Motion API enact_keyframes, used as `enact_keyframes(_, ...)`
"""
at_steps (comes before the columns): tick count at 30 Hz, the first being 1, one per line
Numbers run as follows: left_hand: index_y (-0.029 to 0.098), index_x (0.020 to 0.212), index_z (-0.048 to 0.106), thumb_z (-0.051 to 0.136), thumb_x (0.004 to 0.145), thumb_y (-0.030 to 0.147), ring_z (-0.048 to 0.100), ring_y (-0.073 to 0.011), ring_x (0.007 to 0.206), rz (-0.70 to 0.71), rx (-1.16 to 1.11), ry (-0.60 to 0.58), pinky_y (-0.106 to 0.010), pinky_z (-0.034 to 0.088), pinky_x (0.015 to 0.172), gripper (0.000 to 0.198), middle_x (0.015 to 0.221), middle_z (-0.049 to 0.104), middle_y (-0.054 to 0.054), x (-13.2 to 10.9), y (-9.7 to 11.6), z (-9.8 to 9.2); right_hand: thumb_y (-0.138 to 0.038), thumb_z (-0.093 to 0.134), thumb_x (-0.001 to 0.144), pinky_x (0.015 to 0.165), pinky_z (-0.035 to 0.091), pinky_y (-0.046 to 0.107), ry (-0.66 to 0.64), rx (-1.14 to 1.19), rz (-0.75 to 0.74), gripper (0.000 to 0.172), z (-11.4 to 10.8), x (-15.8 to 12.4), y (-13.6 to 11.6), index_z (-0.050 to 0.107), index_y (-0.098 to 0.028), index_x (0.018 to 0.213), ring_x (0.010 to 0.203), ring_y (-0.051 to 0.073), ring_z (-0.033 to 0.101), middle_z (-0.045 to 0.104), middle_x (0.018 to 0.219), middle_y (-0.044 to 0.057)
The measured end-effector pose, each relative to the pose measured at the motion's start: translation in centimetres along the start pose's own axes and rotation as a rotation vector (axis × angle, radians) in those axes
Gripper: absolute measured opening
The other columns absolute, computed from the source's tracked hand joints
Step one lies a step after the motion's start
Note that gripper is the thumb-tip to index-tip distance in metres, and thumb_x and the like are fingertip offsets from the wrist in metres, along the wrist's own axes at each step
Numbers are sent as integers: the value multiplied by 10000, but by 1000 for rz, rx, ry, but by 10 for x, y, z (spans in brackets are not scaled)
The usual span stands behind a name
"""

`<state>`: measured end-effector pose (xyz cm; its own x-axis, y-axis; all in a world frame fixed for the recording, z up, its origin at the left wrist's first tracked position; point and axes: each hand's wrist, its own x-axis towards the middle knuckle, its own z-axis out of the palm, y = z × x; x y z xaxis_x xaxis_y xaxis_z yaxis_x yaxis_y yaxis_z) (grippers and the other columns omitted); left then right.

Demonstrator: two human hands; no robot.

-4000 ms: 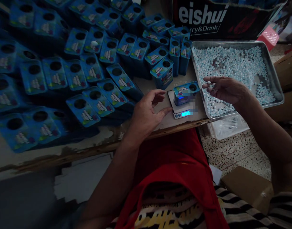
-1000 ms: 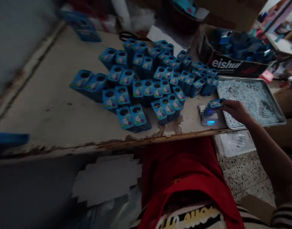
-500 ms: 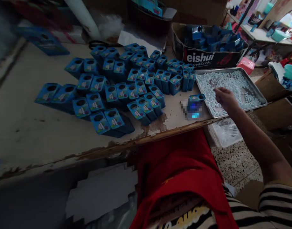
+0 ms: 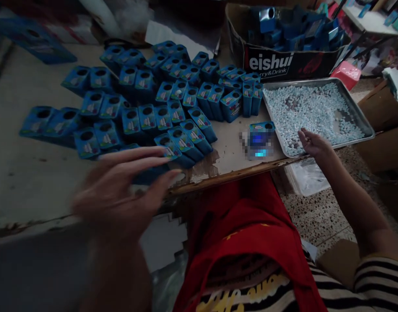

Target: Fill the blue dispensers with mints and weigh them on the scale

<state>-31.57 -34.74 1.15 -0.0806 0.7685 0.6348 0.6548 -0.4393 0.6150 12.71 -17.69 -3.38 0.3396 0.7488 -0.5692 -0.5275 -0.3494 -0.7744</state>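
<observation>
My left hand hovers over the table's front edge, thumb and fingers apart with nothing between them. Just beyond it stand several upright blue boxes with round holes in their tops; the hand covers some of the nearest ones. At the near rim of a metal tray, my right hand has its fingers curled together. What they hold, if anything, cannot be made out. Small pale blue and white balls cover most of the tray. Left of it, a single blue box stands near a pixelated patch.
Behind the tray, a black carton holds a jumble of blue boxes. A pink container is beyond the tray's far right corner. White paper lies behind the rows. The wooden table edge runs in front of me.
My left hand has come into view from below, over the near boxes. My right hand has drawn back from above the balls to the tray's near edge. The view has shifted slightly.
</observation>
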Motion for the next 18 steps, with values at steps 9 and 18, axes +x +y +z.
enact_keyframes(9, 276, 1445, 661, 930, 883, 279, 734, -265, 1311, -111, -211, -231, -438, 651, 1108, 623, 1395, 744, -78, 26, -22, 139, 93, 691, 872, 821, 697, 103, -241, -246, -15, 294, 12, 2, -15, 739, -170, 993, 854, 85, 813, 779, 937, 25)
enact_keyframes(18, 302, 1465, 610, 956, 841, 382, 723, -307, 1336, -410, -340, -382, -533, 619, 1140, 718, 1434, 730, -106, 25, -44, 170, -202, 966, 875, 433, 436, 154, -598, -728, -106, 225, 59, -39, -35, 742, -183, 868, 513, 50, 549, 666, 661, -29)
